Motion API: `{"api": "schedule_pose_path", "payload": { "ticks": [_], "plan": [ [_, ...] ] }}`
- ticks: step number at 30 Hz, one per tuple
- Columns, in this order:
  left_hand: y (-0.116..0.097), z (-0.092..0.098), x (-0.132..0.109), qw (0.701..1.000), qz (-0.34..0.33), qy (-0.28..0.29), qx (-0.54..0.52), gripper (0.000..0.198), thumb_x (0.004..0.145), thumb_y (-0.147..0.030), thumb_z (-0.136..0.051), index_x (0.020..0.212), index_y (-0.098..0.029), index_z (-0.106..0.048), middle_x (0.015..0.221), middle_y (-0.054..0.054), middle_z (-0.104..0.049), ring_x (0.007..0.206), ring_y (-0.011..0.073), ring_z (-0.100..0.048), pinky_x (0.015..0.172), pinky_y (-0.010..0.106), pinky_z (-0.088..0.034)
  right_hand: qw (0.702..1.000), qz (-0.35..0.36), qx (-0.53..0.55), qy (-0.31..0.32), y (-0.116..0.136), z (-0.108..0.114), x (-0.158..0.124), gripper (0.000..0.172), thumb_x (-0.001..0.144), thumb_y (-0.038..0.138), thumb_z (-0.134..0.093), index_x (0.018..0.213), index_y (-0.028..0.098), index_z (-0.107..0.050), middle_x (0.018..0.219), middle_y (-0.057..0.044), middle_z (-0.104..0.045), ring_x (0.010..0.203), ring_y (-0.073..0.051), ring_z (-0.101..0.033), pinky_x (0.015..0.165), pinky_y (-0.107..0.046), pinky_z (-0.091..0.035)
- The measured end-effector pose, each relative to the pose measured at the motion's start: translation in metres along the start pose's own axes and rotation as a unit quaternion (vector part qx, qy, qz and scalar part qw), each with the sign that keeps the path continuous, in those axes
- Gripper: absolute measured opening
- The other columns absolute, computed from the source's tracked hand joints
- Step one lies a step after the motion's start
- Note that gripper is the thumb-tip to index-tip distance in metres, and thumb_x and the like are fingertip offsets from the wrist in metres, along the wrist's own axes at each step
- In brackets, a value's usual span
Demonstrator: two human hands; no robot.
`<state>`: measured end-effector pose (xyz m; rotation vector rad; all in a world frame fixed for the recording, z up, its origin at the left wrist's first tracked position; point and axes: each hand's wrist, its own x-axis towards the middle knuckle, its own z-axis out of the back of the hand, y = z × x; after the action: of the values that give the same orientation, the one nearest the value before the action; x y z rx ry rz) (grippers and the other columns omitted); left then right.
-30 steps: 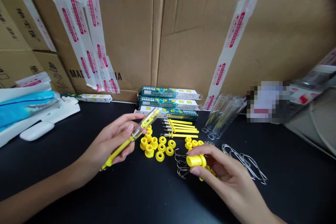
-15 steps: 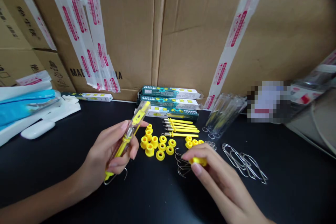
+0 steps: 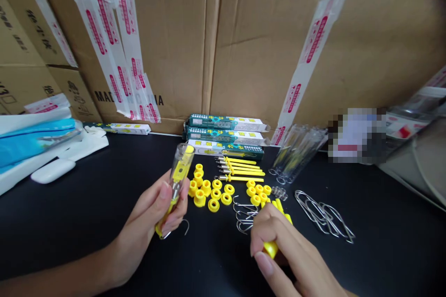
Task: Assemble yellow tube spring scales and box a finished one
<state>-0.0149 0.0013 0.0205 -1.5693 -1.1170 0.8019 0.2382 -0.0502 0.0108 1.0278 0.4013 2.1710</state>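
Observation:
My left hand (image 3: 158, 216) is wrapped round a tube spring scale (image 3: 180, 171), tilted with its clear end up. Inside the tube sit a metal spring and a yellow part. A wire hook (image 3: 186, 227) shows below that hand. My right hand (image 3: 284, 246) pinches a small yellow plastic cap (image 3: 270, 249), partly covered by the fingers. Between the hands lie yellow flanged sleeves (image 3: 200, 198) and yellow rings (image 3: 213, 205). Close to the right fingers are metal hooks (image 3: 244, 216) and several yellow pieces (image 3: 259, 189), some hidden by the hand.
Yellow rods with springs (image 3: 242, 172) lie ahead, before printed boxes (image 3: 226, 135). Clear tubes (image 3: 296, 153) and large wire loops (image 3: 324, 217) lie on the right, with small clear rings (image 3: 279, 193). A blue packet (image 3: 38, 139) and white object (image 3: 52, 171) are left. Cardboard (image 3: 167, 46) stands behind.
The spring scale has turned more upright, its clear open end tipped toward me, and my left hand shifted slightly right. My right hand has drawn nearer with the yellow cap, turning it in the fingers.

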Motion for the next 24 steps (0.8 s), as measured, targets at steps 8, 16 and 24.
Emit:
{"api": "schedule_pose_path", "payload": {
  "ticks": [8, 16, 24],
  "plan": [
    [0.008, 0.003, 0.004, 0.997, -0.016, 0.061, 0.036, 0.048, 0.096, -0.068, -0.057, 0.086, -0.021, -0.058, 0.067, -0.004, -0.050, 0.059, 0.0122, -0.040, 0.059, 0.024, -0.040, 1.000, 0.004, 0.006, 0.006, -0.003, -0.001, 0.000, 0.020, 0.096, 0.006, -0.051, 0.098, 0.026, -0.050, 0.083, 0.002, -0.060, 0.074, -0.013, -0.059, 0.070, -0.019, -0.052],
    [0.017, 0.008, 0.000, 0.988, 0.013, 0.119, 0.096, 0.055, 0.097, -0.076, -0.044, 0.095, -0.022, -0.054, 0.067, -0.007, -0.044, 0.043, 0.0053, -0.021, 0.041, 0.022, -0.016, 1.000, 0.008, 0.000, 0.011, -0.003, 0.002, -0.001, 0.020, 0.096, 0.007, -0.053, 0.099, 0.026, -0.053, 0.082, 0.002, -0.063, 0.072, -0.013, -0.062, 0.064, -0.018, -0.052],
    [-0.002, -0.001, -0.009, 0.980, 0.119, 0.118, 0.112, 0.049, 0.091, -0.071, -0.062, 0.092, -0.024, -0.048, 0.070, -0.008, -0.040, 0.054, 0.0077, -0.025, 0.045, 0.017, -0.018, 0.995, -0.101, 0.006, 0.002, -0.004, 0.001, -0.007, 0.022, 0.110, 0.041, -0.045, 0.097, 0.028, -0.058, 0.069, 0.005, -0.063, 0.056, -0.013, -0.061, 0.057, -0.021, -0.048]
  ]
}}
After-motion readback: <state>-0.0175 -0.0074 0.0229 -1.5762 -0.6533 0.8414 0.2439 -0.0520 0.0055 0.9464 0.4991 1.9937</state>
